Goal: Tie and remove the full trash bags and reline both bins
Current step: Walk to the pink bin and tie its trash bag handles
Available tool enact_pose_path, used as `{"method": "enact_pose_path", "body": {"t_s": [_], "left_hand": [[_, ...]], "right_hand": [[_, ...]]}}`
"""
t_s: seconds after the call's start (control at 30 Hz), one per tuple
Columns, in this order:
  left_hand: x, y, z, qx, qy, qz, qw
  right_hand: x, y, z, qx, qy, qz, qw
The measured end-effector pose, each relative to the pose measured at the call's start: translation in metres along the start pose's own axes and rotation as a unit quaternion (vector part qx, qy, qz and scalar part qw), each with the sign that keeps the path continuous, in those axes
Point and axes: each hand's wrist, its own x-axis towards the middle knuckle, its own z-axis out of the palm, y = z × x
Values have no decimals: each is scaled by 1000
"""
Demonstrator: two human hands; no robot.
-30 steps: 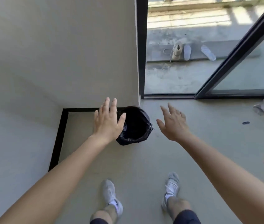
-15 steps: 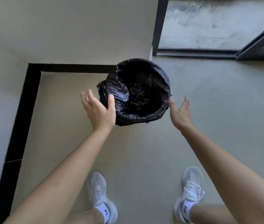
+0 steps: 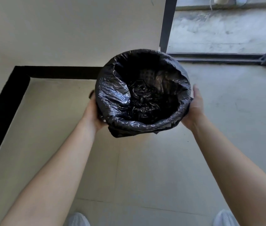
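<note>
At the bottom edge, the toes of two pale shoes [image 3: 78,219] on the grey floor [image 3: 145,168]. Above them, two bare forearms reaching up toward the centre of the frame.

At their ends, both hands pressed on opposite sides of a small round bin. Left hand [image 3: 93,110] against the left flank, one finger showing straight along the plastic, the rest hidden behind the overhang. Right hand [image 3: 195,106] against the right flank, fingers straight, palm pressing a bunched fold of plastic. No pinch or curled grip as far as can be seen.

Between them, just above centre, the black bag [image 3: 112,98]: mouth rolled out over the rim, hanging in a loose skirt, crumpled at the bottom. Of the bin [image 3: 147,74] itself, only a faint mesh pattern through the far inner wall. Cannot tell whether standing on the floor or lifted off it.

Judging by the slack folds: thin, soft, slippery film, easy to tear, and probably light, with little inside but wrinkles. Best taken at the overhang, gathering the skirt from both sides toward the middle, not tugging at one spot. Poor hold by squeezing the sides: only the bin gripped, through a sliding layer.

Farther off, a black skirting strip [image 3: 6,95] at left, a cream wall [image 3: 80,30] in the upper left, a dark door frame [image 3: 168,23] at top centre, and rough concrete [image 3: 218,30] beyond it in the upper right.
</note>
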Motion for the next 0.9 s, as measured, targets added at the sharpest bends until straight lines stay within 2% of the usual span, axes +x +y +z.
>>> {"method": "enact_pose_path", "body": {"t_s": [0.07,0.1,0.17,0.2,0.27,0.33,0.4,0.47,0.53,0.57,0.6,0.67,0.7,0.73,0.77,0.83,0.9], "left_hand": [[1,6,-7,39,131,48,989],[1,15,-7,59,206,98,972],[-6,37,1,152,314,223,910],[-11,49,9,198,325,295,877],[-24,65,30,269,257,402,837],[-35,69,54,339,145,427,826],[-50,62,78,360,23,387,849],[-64,49,98,329,-94,335,878],[-77,42,112,313,-172,333,873],[-80,39,117,306,-180,356,864],[-83,41,120,294,-156,396,856],[-86,55,119,242,-56,489,836],[-88,66,117,200,-2,533,822],[-92,80,114,160,46,566,808],[-94,94,110,127,83,589,794],[-99,118,101,88,133,610,776],[-103,136,96,63,152,613,773]], "right_hand": [[-9,-18,6,-22,-37,-8,999],[-13,-28,11,-53,-35,-26,998],[-13,-46,16,-98,0,-63,993],[-14,-54,20,-112,16,-86,990],[-17,-64,30,-204,41,-163,964],[-19,-63,42,-360,80,-253,894],[-26,-53,55,-488,98,-302,813],[-34,-39,65,-556,81,-337,756],[-40,-31,77,-572,52,-351,740],[-41,-30,82,-570,48,-345,744],[-43,-33,87,-557,49,-334,759],[-45,-46,95,-495,63,-319,806],[-46,-57,99,-460,74,-334,820],[-47,-70,103,-438,91,-360,818],[-48,-84,108,-434,110,-396,802],[-51,-113,118,-451,145,-475,742],[-56,-139,129,-430,182,-547,695]]}}
